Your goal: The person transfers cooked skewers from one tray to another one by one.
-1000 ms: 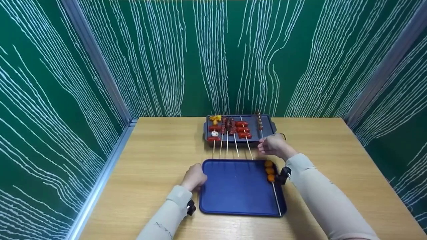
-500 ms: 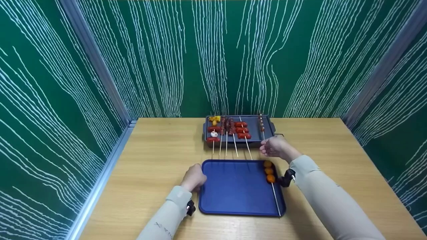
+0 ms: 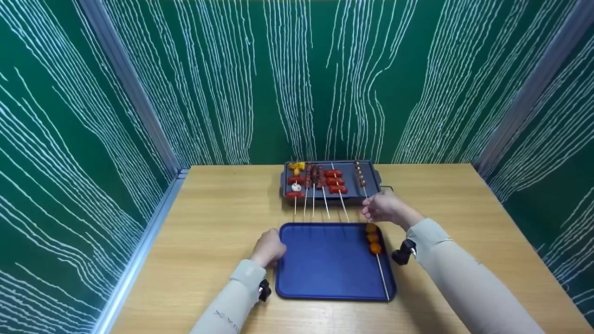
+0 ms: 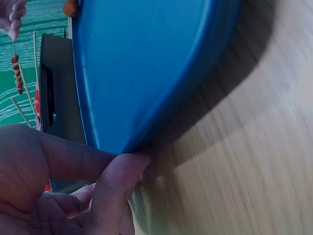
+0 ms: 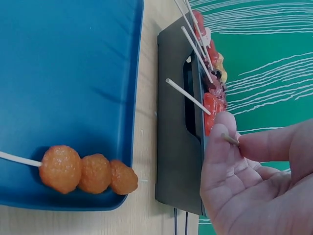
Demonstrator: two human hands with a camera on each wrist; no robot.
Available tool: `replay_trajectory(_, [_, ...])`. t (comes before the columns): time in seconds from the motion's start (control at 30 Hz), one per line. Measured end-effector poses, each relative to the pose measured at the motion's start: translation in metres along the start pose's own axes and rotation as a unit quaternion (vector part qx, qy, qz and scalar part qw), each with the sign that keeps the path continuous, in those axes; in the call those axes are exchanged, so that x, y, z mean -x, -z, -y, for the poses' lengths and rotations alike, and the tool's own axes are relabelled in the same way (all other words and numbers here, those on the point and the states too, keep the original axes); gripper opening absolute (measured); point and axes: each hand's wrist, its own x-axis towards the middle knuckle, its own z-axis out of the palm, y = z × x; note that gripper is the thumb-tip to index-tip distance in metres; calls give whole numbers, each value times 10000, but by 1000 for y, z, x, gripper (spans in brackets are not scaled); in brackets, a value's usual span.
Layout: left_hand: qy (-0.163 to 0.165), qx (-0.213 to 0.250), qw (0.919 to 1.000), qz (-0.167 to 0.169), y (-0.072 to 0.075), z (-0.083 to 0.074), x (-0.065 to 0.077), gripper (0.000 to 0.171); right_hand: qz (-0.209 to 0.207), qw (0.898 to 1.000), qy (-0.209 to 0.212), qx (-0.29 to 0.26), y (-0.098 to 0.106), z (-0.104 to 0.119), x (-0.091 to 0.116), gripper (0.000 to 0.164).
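My left hand (image 3: pixel 270 248) pinches the left rim of the blue tray (image 3: pixel 325 264) between thumb and fingers; the left wrist view shows this at a tray corner. On the tray's right side lies a skewer of orange balls (image 5: pixel 93 171). My right hand (image 3: pixel 384 206) pinches the bare stick end of a thin skewer with small brown and pale pieces (image 3: pixel 360 176), over the right part of the dark grill (image 3: pixel 350 190). In the left wrist view this skewer (image 4: pixel 17 73) appears past the grill. Whether its pieces touch the grill surface, I cannot tell.
Several other skewers lie on the grill: red sausages (image 3: pixel 336 181), dark meat (image 3: pixel 315 174), and a mixed one with yellow and white pieces (image 3: pixel 296 181). Their sticks overhang the grill's front edge towards the tray. A green wall (image 3: pixel 297 93) with white lines stands behind the wooden table (image 3: pixel 222 199).
My right hand has shifted slightly right and nearer, and the skewer it holds now leans with its top to the left. My left hand stays at the tray rim.
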Motion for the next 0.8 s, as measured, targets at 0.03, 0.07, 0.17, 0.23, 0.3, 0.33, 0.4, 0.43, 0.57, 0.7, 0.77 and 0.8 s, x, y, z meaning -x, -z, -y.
replay_trajectory(0.03, [4,-10,10000,14,0,0,0,24,-8,10000,19,14,0,0,1,18])
replay_trajectory(0.07, [16,-13,10000,32,0,0,0,23,-3,10000,41,26,0,1,2,18])
replay_trajectory(0.17, [57,-2,9999,110,0,1,-1,23,0,10000,66,48,1,0,5,17])
replay_trajectory(0.23, [74,36,9999,134,0,1,-1,23,49,9999,84,35,2,0,6,18])
replay_trajectory(0.3, [66,64,9999,126,0,0,-1,23,64,9999,87,35,2,0,7,18])
replay_trajectory(0.33, [45,76,9999,108,1,0,0,23,84,9999,95,54,3,0,8,19])
replay_trajectory(0.4, [7,96,9999,60,1,0,0,23,95,9999,80,78,3,0,9,19])
replay_trajectory(0.43, [-13,108,9999,42,1,0,0,23,106,9999,81,94,4,-1,10,19])
replay_trajectory(0.57, [-62,152,9999,11,1,0,0,26,107,9999,49,122,5,-1,11,16])
replay_trajectory(0.7, [-73,145,9999,9,0,0,0,27,132,9998,24,156,6,-4,13,15])
replay_trajectory(0.77, [-84,109,9999,7,0,1,0,26,162,9997,39,192,6,-6,14,15])
replay_trajectory(0.8, [-97,99,9999,1,0,1,1,26,164,9996,45,204,6,-7,15,14])
